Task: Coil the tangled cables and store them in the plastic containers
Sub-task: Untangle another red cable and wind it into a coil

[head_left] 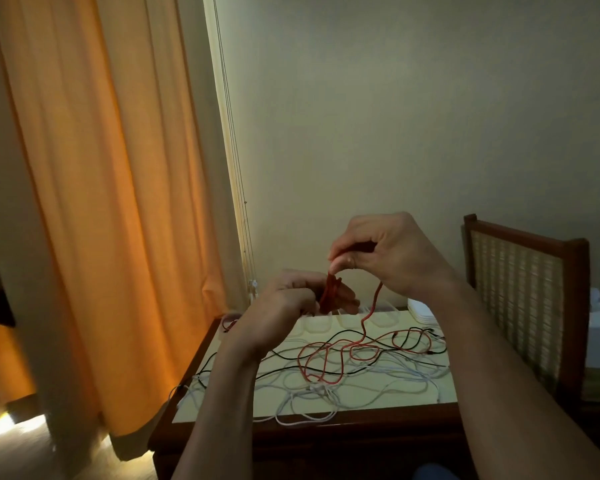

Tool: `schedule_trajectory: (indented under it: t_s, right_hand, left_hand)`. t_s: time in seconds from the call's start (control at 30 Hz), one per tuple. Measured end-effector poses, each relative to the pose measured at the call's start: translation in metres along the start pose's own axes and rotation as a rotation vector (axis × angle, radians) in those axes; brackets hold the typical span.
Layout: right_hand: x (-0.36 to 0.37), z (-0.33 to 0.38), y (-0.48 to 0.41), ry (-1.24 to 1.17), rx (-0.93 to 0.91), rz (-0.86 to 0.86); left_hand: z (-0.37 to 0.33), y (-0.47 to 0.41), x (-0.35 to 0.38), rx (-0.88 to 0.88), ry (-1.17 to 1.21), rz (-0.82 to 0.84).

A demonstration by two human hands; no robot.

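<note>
My left hand [284, 303] holds a small coil of red cable [329, 292] above the table. My right hand [385, 252], higher and to the right, pinches the same red cable, and the strand drops from it down to the table. The loose rest of the red cable [329, 358] lies in loops on the table [378, 410], tangled with black cables [284, 356] and white cables [326, 396]. Clear plastic containers [378, 318] stand in a row at the table's far edge, partly hidden behind my hands.
An orange curtain [94, 202] hangs at the left. A wooden chair with a woven back [520, 296] stands right of the table. A white stack [425, 311] sits at the table's back right corner. A reddish coil [229, 322] lies at its back left.
</note>
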State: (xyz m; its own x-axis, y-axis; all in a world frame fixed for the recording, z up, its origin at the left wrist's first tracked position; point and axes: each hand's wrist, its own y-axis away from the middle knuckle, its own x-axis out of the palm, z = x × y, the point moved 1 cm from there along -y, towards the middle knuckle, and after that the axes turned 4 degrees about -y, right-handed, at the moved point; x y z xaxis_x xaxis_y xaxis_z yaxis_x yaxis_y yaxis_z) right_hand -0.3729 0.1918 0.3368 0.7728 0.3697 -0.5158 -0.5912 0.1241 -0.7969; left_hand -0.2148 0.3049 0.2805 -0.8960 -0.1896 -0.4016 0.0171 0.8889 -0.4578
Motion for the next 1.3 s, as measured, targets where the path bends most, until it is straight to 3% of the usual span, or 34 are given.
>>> schedule_trajectory:
  t_s: [0.23,0.4,0.57,0.67,0.77,0.87,1.3]
  right_hand:
    - [0.017,-0.039,0.010,-0.446,0.309,-0.071]
    - [0.041,-0.056,0.041,-0.425,0.406,-0.121]
    - [0.059,-0.046,0.052,-0.292,0.370,-0.115]
    - [0.057,-0.044,0.056,-0.083,0.280,-0.105]
    - [0.047,-0.041,0.057,0.094,0.246,-0.060]
    - [0.035,-0.042,0.056,0.245,0.220,-0.037]
    - [0.013,-0.029,0.035,0.380,-0.032,-0.045]
  left_hand:
    - [-0.002,0.000,0.006,0.130,0.417,0.033]
    - [0.001,-0.007,0.010,0.196,0.671,-0.068]
    - [0.005,-0.016,0.009,0.282,0.798,-0.236]
    - [0.012,-0.024,0.005,0.268,0.671,-0.354]
    - [0.018,-0.027,0.001,0.192,0.266,-0.474]
    - [0.023,-0.029,0.003,0.127,-0.053,-0.481]
    - [0.043,-0.031,-0.004,-0.063,-0.285,-0.299]
